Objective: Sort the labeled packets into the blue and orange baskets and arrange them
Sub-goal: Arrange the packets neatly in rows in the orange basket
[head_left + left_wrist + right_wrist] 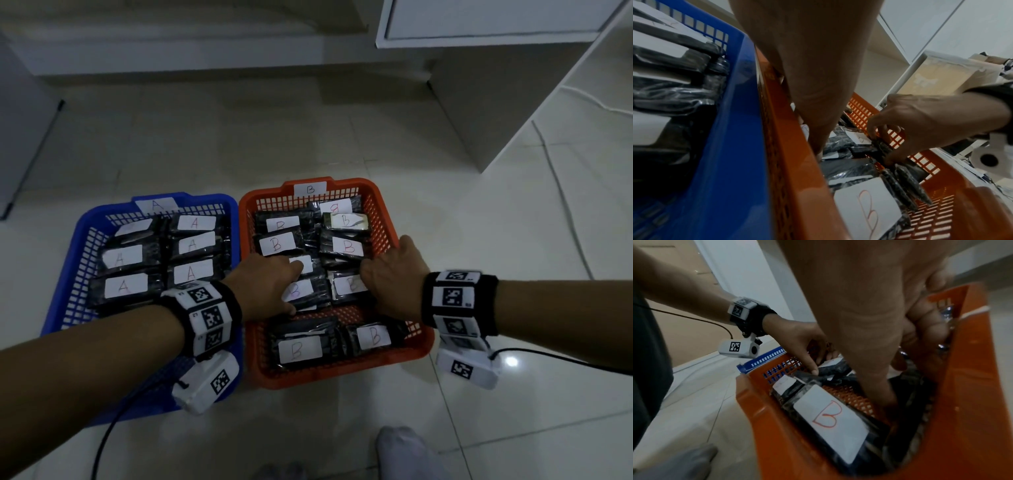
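The blue basket (78, 246), tagged A, holds several black packets with white A labels (191, 272). Beside it, the orange basket (387, 219), tagged B, holds several B-labelled packets. Both hands are inside the orange basket. My left hand (289, 289) grips a B packet (308, 294) in the middle of the left column, fingers on its far side and thumb at its near edge. My right hand (370, 277) curls over a B packet (346, 286) in the right column. In the left wrist view the right hand (881, 144) pinches that black packet (877, 151) by its edge.
Two more B packets (301, 349) (373, 335) lie at the orange basket's near end. The baskets sit on a pale tiled floor. A white cabinet (548, 120) stands at the right, a cable (565, 212) runs along the floor, and a socked foot (400, 448) is near the bottom edge.
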